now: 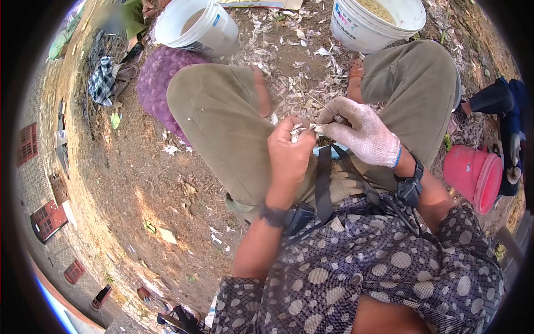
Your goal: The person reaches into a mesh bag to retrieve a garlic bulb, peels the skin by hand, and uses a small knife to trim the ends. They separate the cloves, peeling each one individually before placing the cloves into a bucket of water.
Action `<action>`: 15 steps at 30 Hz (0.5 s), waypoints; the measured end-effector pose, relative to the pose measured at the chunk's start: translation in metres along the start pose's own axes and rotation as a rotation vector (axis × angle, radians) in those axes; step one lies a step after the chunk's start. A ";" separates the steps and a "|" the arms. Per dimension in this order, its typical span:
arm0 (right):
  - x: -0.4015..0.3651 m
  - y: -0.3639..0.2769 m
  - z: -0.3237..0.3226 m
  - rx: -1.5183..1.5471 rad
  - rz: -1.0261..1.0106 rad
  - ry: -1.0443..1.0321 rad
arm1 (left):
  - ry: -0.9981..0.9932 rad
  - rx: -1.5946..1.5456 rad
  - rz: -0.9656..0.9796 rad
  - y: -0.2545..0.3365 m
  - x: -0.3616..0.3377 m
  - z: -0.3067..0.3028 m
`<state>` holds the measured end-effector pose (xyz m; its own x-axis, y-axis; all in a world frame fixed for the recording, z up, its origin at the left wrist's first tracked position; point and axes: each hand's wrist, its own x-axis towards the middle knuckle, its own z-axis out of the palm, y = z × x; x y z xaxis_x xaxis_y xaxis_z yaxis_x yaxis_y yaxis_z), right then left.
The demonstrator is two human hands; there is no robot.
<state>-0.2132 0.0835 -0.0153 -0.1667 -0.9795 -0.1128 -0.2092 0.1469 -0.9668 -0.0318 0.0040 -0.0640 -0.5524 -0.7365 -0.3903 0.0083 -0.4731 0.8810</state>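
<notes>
My left hand [290,153] is bare and closed around small white garlic cloves [295,135], which show between its thumb and fingers. My right hand [361,131] wears a whitish knitted glove with a blue edge and almost touches the left one. A thin tool, like a small knife [322,105], sticks out from its curled fingers. Its thumb and fingertips meet at a pale piece [318,128] between the hands. Both hands are over my lap, between my bent knees.
Two white buckets [186,42] [356,42] stand ahead, the right one holding pale cloves in liquid. A purple mesh sack [156,83] lies beside my left knee. Peelings [289,89] litter the ground. At right are a pink bucket [464,170] and another person's dark sleeve [492,99].
</notes>
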 end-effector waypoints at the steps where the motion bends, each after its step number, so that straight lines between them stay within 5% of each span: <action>1: 0.001 0.001 -0.001 0.061 0.017 -0.020 | -0.015 -0.078 -0.043 0.000 0.000 0.001; 7: 0.007 -0.009 -0.013 0.301 0.312 -0.138 | -0.052 -0.435 -0.198 0.009 0.000 0.010; 11: 0.006 0.007 0.014 0.048 0.089 0.284 | 0.016 -0.451 -0.188 0.008 0.006 0.008; 15: -0.001 -0.004 0.011 -0.069 0.022 0.240 | 0.090 -0.372 -0.207 0.009 0.003 0.009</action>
<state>-0.2017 0.0825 -0.0138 -0.3942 -0.9165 -0.0682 -0.2665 0.1850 -0.9459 -0.0412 0.0019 -0.0547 -0.4989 -0.6392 -0.5852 0.2140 -0.7453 0.6315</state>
